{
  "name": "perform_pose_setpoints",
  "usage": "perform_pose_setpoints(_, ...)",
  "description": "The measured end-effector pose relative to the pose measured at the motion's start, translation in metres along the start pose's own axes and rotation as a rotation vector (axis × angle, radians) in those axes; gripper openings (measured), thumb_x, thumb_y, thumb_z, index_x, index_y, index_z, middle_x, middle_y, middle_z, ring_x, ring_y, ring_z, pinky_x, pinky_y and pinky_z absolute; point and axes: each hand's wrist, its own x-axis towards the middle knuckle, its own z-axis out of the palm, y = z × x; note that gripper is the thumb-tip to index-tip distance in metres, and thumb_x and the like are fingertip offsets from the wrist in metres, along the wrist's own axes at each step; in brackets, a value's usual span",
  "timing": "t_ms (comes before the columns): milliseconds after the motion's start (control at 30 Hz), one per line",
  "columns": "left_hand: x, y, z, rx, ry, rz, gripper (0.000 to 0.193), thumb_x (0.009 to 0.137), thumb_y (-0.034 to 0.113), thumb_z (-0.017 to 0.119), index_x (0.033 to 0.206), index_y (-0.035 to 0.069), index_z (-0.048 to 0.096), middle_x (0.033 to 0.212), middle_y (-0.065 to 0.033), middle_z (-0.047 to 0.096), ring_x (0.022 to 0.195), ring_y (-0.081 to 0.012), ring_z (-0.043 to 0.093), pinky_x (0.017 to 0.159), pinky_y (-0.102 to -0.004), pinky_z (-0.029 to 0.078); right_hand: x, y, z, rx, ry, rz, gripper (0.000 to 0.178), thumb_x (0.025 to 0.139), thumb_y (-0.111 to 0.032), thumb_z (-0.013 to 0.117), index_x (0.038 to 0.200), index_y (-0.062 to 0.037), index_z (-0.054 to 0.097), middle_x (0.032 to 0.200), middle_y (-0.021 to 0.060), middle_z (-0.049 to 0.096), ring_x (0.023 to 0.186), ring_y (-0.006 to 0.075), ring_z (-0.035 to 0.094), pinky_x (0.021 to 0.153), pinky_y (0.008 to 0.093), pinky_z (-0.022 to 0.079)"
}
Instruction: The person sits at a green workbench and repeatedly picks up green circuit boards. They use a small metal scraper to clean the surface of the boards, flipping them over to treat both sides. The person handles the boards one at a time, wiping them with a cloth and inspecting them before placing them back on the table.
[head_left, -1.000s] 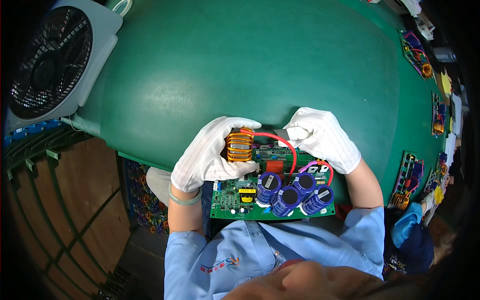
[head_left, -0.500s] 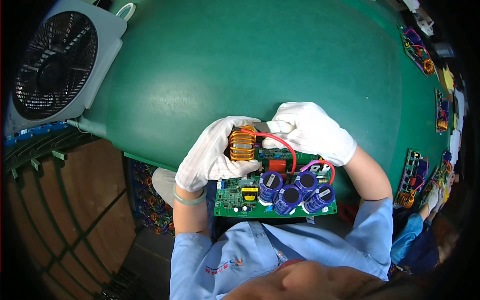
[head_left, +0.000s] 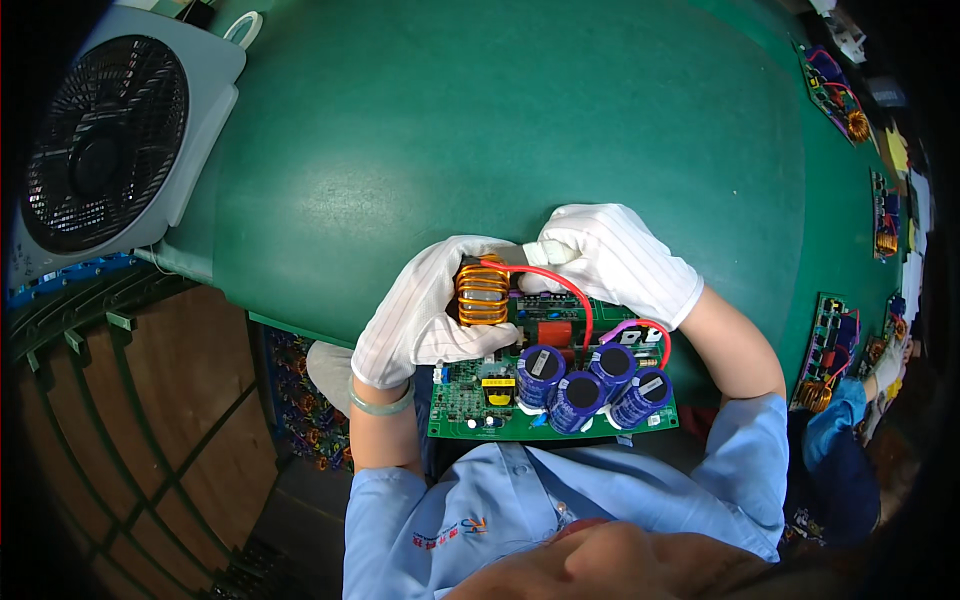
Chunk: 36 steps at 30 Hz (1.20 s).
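Note:
A green circuit board (head_left: 455, 405) is held tilted in front of my body. It carries a copper-wound ring coil (head_left: 484, 292), several blue cylindrical capacitors (head_left: 541, 366) and a looping red wire (head_left: 560, 278). My left hand (head_left: 425, 310), in a white glove, is closed around the board's far left corner, thumb below the coil and fingers behind it. My right hand (head_left: 615, 260), also gloved, has its fingers bent together at the far edge, right of the coil. A small greyish flat piece (head_left: 515, 256) shows between the hands; its kind is unclear.
A grey box fan (head_left: 105, 150) stands at the far left of the green table (head_left: 480, 130). More circuit boards (head_left: 826, 350) lie along the right side, where another person's gloved hand (head_left: 887, 365) is working. Slatted wooden panels (head_left: 180, 400) stand at the lower left.
Both my hands stay at the board with nearly the same hold. My right fingers have shifted slightly, and less of the greyish piece shows. At the right, the other person's arm has moved.

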Motion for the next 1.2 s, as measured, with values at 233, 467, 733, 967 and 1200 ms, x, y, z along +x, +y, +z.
perform_pose_setpoints(233,-0.002,-0.001,0.001,-0.01,0.012,-0.077,0.066,0.058,0.025,0.087,0.113,0.001,0.06,0.102,-0.014,0.067,0.091,-0.028,0.066,0.083,-0.0377,0.052,0.0,-0.002,-0.001,0.024,0.05,0.021,0.028,0.081,-0.033,0.071,0.076,-0.0072,0.06,0.073,0.0119,0.058,0.07,0.0348,0.059,0.06,0.0447,0.045)
perform_pose_setpoints(467,-0.001,0.005,-0.001,0.052,0.004,-0.038,0.062,0.06,0.02,0.079,0.116,0.0,0.06,0.1,-0.0108,0.067,0.091,-0.0204,0.065,0.084,-0.0322,0.051,-0.017,0.006,-0.018,0.097,-0.04,-0.039,0.041,0.087,-0.04,0.067,0.064,-0.0075,0.06,0.064,0.0112,0.056,0.062,0.0335,0.057,0.058,0.0439,0.046)
perform_pose_setpoints(733,-0.001,-0.001,0.002,0.084,0.004,0.001,0.063,0.06,0.025,0.081,0.115,0.001,0.06,0.101,-0.0127,0.067,0.092,-0.0247,0.066,0.083,-0.0349,0.051,-0.013,0.002,-0.006,0.07,0.02,-0.062,0.012,0.073,-0.02,0.068,0.069,-0.0092,0.064,0.068,0.01,0.057,0.068,0.0317,0.059,0.058,0.0434,0.046)
perform_pose_setpoints(967,0.005,-0.002,-0.003,0.09,-0.051,0.086,0.057,0.064,0.032,0.082,0.108,0.003,0.06,0.088,-0.0164,0.063,0.081,-0.0358,0.062,0.075,-0.0412,0.051,-0.01,-0.001,-0.001,0.121,0.065,-0.082,0.012,0.069,-0.019,0.067,0.069,-0.0076,0.064,0.067,0.0103,0.057,0.067,0.0318,0.058,0.058,0.0425,0.046)
perform_pose_setpoints(1200,0.008,-0.005,-0.003,0.06,-0.076,0.127,0.054,0.066,0.032,0.08,0.107,0.003,0.058,0.086,-0.016,0.062,0.079,-0.0361,0.062,0.074,-0.0416,0.051,-0.009,0.002,0.002,0.124,0.082,-0.089,0.014,0.067,-0.021,0.066,0.067,-0.0075,0.062,0.065,0.0111,0.055,0.065,0.0322,0.056,0.057,0.0421,0.046)
